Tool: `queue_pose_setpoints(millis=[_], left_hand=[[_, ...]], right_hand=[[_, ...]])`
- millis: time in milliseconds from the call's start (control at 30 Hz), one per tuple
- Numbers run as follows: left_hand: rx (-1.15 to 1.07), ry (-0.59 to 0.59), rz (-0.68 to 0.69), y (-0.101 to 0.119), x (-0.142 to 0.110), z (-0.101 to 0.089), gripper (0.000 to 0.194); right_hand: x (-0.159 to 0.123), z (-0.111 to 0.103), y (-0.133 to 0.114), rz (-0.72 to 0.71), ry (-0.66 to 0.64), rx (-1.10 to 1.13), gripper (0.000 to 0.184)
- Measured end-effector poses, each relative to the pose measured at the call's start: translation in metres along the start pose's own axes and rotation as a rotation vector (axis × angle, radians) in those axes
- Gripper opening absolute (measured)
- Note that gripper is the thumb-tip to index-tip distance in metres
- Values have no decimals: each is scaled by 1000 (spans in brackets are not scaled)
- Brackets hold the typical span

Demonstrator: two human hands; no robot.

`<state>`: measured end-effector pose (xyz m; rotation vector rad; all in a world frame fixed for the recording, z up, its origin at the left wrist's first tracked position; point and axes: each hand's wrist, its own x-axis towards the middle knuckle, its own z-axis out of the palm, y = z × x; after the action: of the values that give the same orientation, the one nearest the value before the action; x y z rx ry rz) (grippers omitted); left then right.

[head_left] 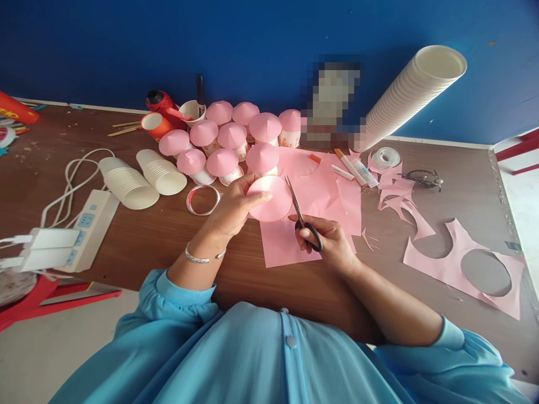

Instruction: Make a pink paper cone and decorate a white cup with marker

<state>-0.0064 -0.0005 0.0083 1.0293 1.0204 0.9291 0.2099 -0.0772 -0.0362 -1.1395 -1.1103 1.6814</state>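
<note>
My left hand [236, 205] pinches a pink paper disc [273, 203] by its left side, thumb on top. Black-handled scissors [298, 205] are in my right hand [326, 238], their blades pointing up along the right edge of the disc. Whether the blades touch the paper I cannot tell. Beneath both hands lie sheets of pink paper [286, 249]. Just beyond my left hand stand several paper cups topped with pink paper cones [263, 157], grouped in rows.
Nested white cups [130, 185] lie at left beside a power strip [90, 230]. A tall cup stack [415, 92] leans against the blue wall. Paper offcuts [457, 266], a clear tape roll [385, 159] and glue sticks [364, 173] lie right. A tape ring [202, 200] sits near my left hand.
</note>
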Motion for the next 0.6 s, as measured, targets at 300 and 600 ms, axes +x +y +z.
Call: queue_pose_setpoints(millis=[300,600], left_hand=[[40,-3,13,2,-1,-1,20],[47,-4,-35,5,0,-3,29]], right_hand=[[0,0,1,-7,-26,-3,58],[0,-1,2,-33,-42,4,55]])
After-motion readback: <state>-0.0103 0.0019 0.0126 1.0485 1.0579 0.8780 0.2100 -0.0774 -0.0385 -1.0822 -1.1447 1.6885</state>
